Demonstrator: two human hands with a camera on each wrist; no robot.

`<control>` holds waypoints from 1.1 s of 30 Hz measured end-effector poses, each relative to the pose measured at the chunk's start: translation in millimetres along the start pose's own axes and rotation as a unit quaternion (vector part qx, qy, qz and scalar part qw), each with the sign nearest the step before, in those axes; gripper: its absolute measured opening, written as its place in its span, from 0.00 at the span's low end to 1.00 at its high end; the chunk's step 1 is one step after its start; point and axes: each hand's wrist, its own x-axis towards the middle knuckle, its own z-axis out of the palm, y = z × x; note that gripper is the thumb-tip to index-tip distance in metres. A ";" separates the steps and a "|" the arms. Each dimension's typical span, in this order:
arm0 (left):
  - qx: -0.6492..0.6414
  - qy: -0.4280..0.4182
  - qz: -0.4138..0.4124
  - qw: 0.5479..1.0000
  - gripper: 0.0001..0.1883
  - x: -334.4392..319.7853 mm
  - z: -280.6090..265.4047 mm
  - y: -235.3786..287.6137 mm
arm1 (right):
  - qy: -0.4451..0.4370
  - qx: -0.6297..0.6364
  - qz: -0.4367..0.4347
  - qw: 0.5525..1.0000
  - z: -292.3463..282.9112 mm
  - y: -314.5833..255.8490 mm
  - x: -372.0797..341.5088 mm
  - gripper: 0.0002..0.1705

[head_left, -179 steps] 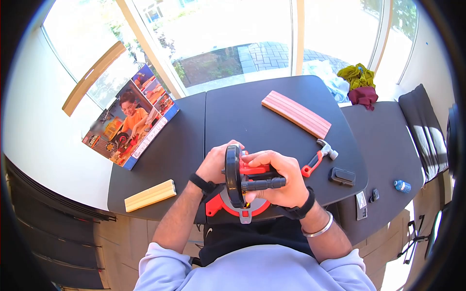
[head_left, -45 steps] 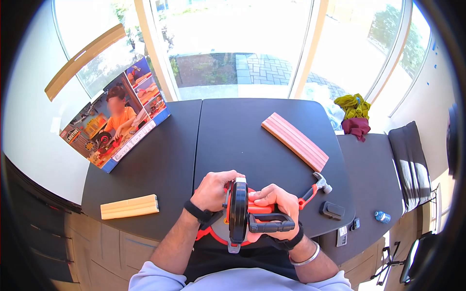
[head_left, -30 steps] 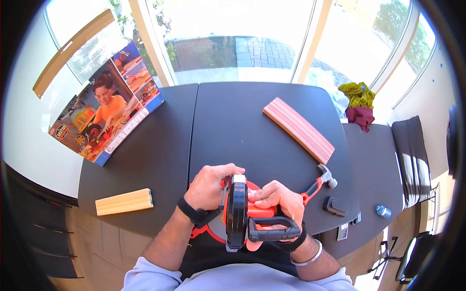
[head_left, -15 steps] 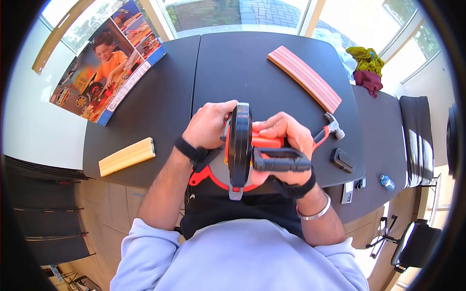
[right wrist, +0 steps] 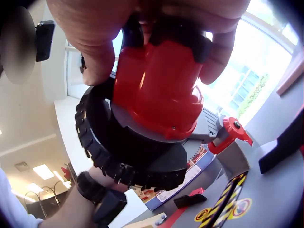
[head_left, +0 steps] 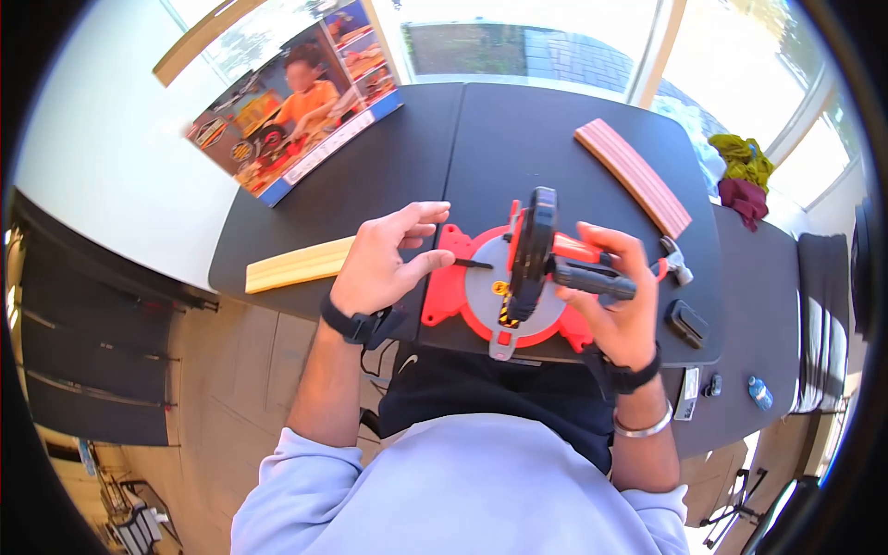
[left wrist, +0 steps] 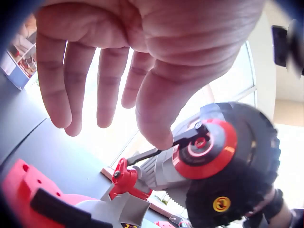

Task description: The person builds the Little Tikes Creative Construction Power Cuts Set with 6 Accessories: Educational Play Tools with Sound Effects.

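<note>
Saw at center | left hand, on it moments ago, now clear at nine o'clock, fingers apart | right hand still grips it, three o'clock

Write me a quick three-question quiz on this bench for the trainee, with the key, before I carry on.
1. Left hand: (A) open, (B) clenched, (C) gripping the box.
2. True or false: the hammer lies between the pink board and the black case.
3. Fill in the tool: the right hand grips the red and black ____.

Key: 1 A; 2 true; 3 saw.
</note>
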 end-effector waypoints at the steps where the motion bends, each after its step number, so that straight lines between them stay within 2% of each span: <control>1: 0.004 0.006 -0.008 1.000 0.31 -13.3 -7.8 -5.4 | 0.017 -0.020 0.024 0.999 -4.6 0.3 -7.3 0.37; 3: 0.003 0.021 -0.058 0.998 0.30 -37.1 -15.3 -19.9 | 0.033 -0.060 0.036 0.997 -17.4 16.3 -22.5 0.36; 4: 0.011 0.021 -0.075 0.997 0.29 -48.2 -14.1 -24.6 | 0.010 -0.105 0.053 0.993 -26.4 17.8 -28.2 0.32; 5: 0.005 0.022 -0.078 0.997 0.29 -57.1 -10.7 -26.2 | 0.005 -0.109 0.055 0.993 -28.6 17.9 -33.9 0.32; 7: 0.033 -0.022 -0.082 0.996 0.30 -69.5 -1.8 -28.0 | -0.038 -0.194 0.046 0.979 -32.4 20.1 -43.4 0.29; 9: 0.022 -0.038 -0.080 0.996 0.30 -70.8 11.8 -29.6 | -0.039 -0.211 0.037 0.976 -24.2 19.3 -50.0 0.29; 11: 0.030 -0.031 -0.013 0.999 0.30 -67.6 28.8 -28.1 | -0.111 -0.275 -0.004 0.955 -17.0 16.5 -55.0 0.32; 12: 0.055 -0.029 0.001 0.998 0.31 -65.4 38.1 -32.0 | -0.147 -0.280 0.013 0.949 -12.3 9.9 -55.9 0.34; 13: 0.050 -0.032 0.005 0.998 0.31 -64.0 42.9 -31.0 | -0.149 -0.298 -0.008 0.943 -8.6 14.4 -57.6 0.35; 15: 0.207 -0.015 0.042 0.977 0.32 -59.8 51.7 -28.3 | -0.144 -0.318 0.004 0.937 -4.4 15.4 -59.6 0.35; 18: 0.190 -0.025 0.011 0.981 0.33 -53.4 53.4 -30.7 | -0.144 -0.324 0.016 0.935 -6.5 24.8 -54.8 0.33; 20: 0.170 -0.027 0.021 0.985 0.33 -50.6 52.5 -36.7 | -0.133 -0.336 -0.002 0.932 -6.6 30.6 -51.7 0.32; 22: 0.075 -0.046 0.002 0.996 0.32 -48.3 40.0 -38.0 | -0.115 -0.350 -0.020 0.929 -1.8 37.1 -49.8 0.30; 23: 0.084 -0.040 -0.006 0.996 0.32 -49.2 29.7 -40.2 | -0.105 -0.350 -0.030 0.930 -0.6 42.3 -50.3 0.30; 25: 0.057 0.013 -0.021 0.998 0.32 -52.2 8.1 -45.4 | -0.102 -0.352 -0.031 0.930 0.3 43.0 -49.6 0.29; 26: 0.066 0.029 -0.062 0.995 0.32 -54.2 -6.6 -46.1 | -0.095 -0.351 -0.036 0.931 0.8 41.7 -49.5 0.28; 29: 0.126 0.081 -0.087 0.985 0.33 -63.7 -50.0 -76.8 | -0.093 -0.336 -0.030 0.937 -2.8 42.0 -49.6 0.26; 31: 0.147 0.097 -0.147 0.973 0.34 -68.5 -78.4 -100.5 | -0.095 -0.326 -0.032 0.940 -4.5 41.5 -49.6 0.24; 32: 0.169 0.100 -0.180 0.964 0.39 -69.5 -90.3 -114.8 | -0.098 -0.326 -0.030 0.940 -5.2 41.7 -49.2 0.24; 33: 0.172 0.106 -0.182 0.963 0.39 -75.9 -100.2 -134.5 | -0.100 -0.326 -0.029 0.939 -5.5 41.7 -48.0 0.24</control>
